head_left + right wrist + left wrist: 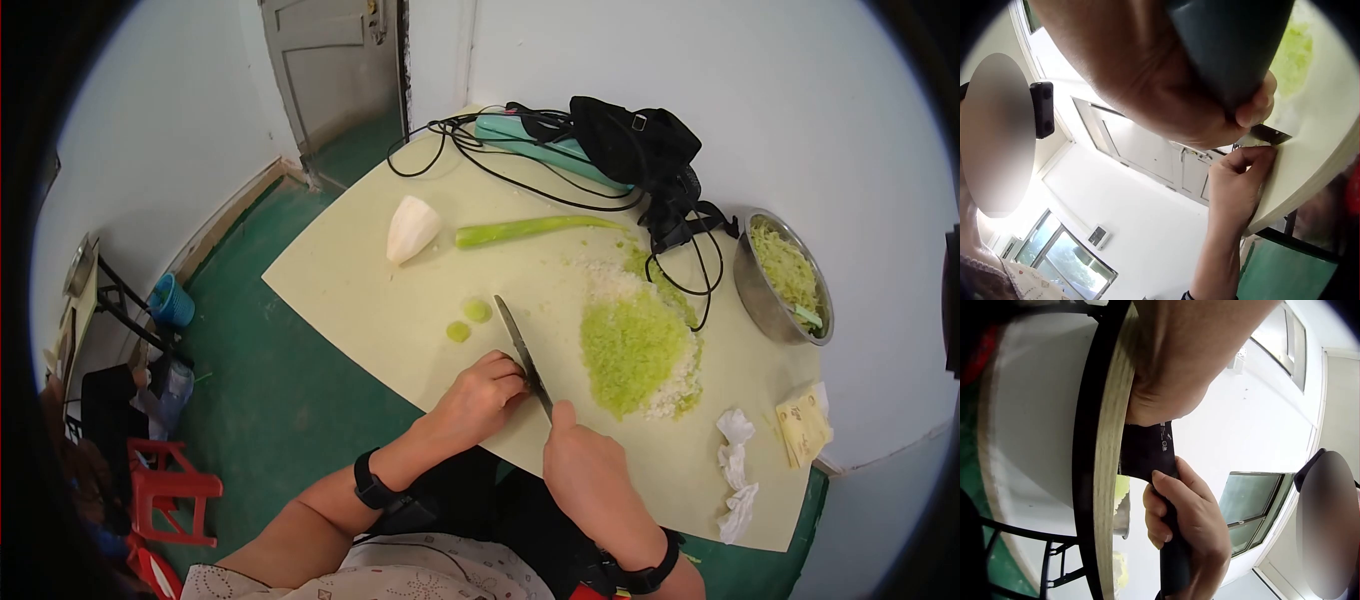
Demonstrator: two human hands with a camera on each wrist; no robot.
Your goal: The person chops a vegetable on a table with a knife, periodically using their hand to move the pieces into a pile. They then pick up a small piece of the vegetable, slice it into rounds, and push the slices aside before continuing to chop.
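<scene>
My right hand (587,478) grips the dark handle of a kitchen knife (523,345), its long blade angled away over the table. In the left wrist view the dark blade (1147,450) carries white print. My left hand (478,398) has bent fingers bunched against the blade's left side, low on the tabletop; I cannot tell what lies under them. Two pale green round slices (476,309) lie just beyond that hand. To the right spreads a heap of finely chopped green vegetable (630,350) with white bits around its edge.
Farther back lie a peeled white vegetable chunk (412,230) and a long green stem (530,230). A black bag (640,140) and looping cables sit behind. On the right are a metal bowl (785,280) of shredded greens, crumpled tissues (736,465) and a tissue pack (805,425).
</scene>
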